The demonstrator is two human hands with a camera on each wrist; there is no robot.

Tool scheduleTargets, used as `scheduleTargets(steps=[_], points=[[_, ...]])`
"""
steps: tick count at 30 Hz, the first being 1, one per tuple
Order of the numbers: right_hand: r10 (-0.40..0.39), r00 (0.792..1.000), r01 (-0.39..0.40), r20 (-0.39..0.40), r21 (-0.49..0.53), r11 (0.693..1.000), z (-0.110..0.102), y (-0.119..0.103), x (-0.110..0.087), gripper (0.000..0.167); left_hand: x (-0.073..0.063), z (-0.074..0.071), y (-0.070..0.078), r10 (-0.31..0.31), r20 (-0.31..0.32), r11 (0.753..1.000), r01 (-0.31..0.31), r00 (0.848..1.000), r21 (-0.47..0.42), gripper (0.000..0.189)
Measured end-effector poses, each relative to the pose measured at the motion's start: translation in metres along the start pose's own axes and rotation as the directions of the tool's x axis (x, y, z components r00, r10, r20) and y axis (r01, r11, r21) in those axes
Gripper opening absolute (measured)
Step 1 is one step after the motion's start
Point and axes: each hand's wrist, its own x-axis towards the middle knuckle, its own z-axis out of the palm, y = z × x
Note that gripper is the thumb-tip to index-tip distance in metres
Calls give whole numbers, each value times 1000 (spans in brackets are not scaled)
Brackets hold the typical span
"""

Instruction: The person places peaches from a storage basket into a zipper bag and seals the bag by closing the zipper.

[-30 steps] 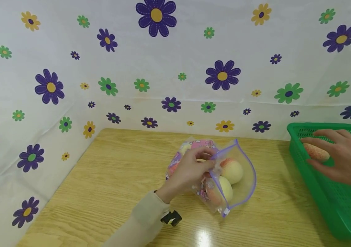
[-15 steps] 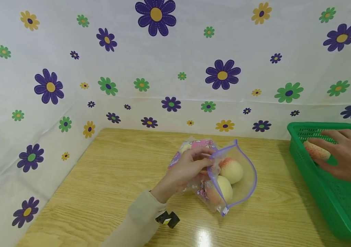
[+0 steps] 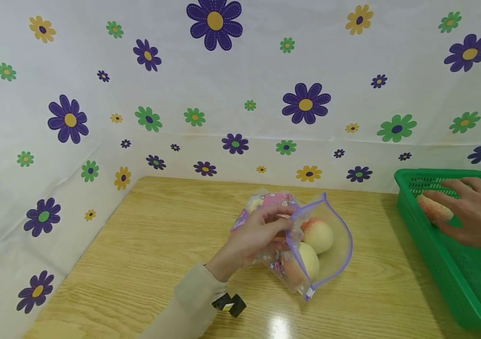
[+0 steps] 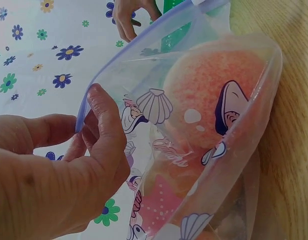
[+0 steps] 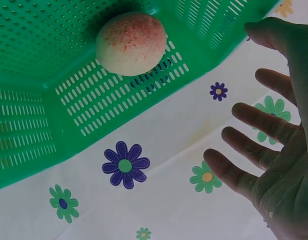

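Note:
My left hand (image 3: 251,238) pinches the purple zip edge of a clear zip bag (image 4: 234,150) printed with shells and starfish. The bag lies on the table with its mouth spread toward the right, a white slider at the near corner. Inside it are several peaches, one (image 3: 317,235) with a red blush near the opening. My right hand (image 3: 479,214) hovers over the green basket (image 3: 439,268), fingers spread and holding nothing. Just left of its fingertips in the head view, another peach (image 5: 131,44) rests in the basket's far left corner.
The basket's rim stands up from the wooden table (image 3: 160,226) at the right. Behind and to the left hangs a white cloth (image 3: 240,84) with flower prints. A black wrist strap mount (image 3: 229,305) sticks out from my left cuff.
My right hand has shifted slightly right over the basket, uncovering a little more of the peach there. My left forearm has drawn slightly left, still pinching the bag.

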Motion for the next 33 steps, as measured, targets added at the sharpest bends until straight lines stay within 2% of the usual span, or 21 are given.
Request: scheduleTargets(steps=[11,18,24,33], points=[[-38,999,39,22,-40,998,8,6,2,61,0,0,-1,-2,13,1000,2,1000,-13,33],[-23,997,27,67,-59,998,16,11,3,57,0,0,0,-4,13,1000,4,1000,-22,31],[-44,997,48,57,-67,997,24,15,2,58,0,0,-1,5,27,999,-4,1000,-33,31],[-40,989,53,145,-85,995,36,22,1,61,0,-1,0,-1,35,999,2,999,-50,30]])
